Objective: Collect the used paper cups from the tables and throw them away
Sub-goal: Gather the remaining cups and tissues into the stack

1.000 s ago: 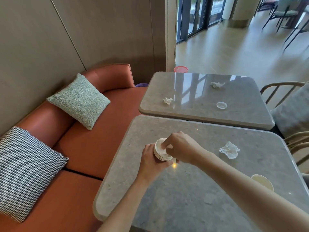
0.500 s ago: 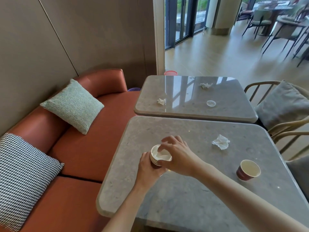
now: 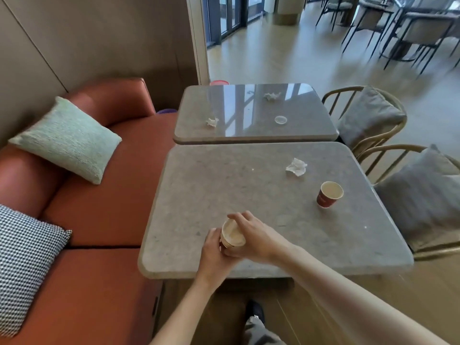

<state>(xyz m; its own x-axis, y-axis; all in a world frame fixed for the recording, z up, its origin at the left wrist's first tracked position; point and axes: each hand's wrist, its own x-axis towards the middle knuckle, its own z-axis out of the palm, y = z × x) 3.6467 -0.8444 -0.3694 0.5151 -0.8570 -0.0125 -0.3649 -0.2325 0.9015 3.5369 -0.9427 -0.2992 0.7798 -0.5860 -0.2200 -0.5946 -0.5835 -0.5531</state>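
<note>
Since the earlier frame the held cups have been drawn back toward the near edge of the near grey stone-look table (image 3: pixel 249 185), and the view has pulled back, so that the upright red paper cup with a pale inside (image 3: pixel 329 194) is now seen whole at the right of that table.

The stack of pale-rimmed paper cups (image 3: pixel 232 234) is gripped from below by the left hand (image 3: pixel 216 252), its fingers curled round the wall. The right hand (image 3: pixel 251 236) is wrapped over the rim and far side, fingers bent round it.

A slip is judged possible: the thin paper wall could be crushed by the double grip, or the nested cups could slide apart if they are tilted, and any dregs would be spilled on the smooth, glossy top. The red cup could be knocked over by a hasty reach.

A crumpled white paper napkin (image 3: pixel 296 166) lies beyond the red cup. On the far grey table (image 3: pixel 308 128) two smaller crumpled white wads (image 3: pixel 212 122) (image 3: pixel 271 96) and a round clear plastic lid (image 3: pixel 280 119) are seen. A smooth rust-orange sofa (image 3: pixel 104 195) with a woven green cushion (image 3: pixel 66 138) stands at the left.
</note>
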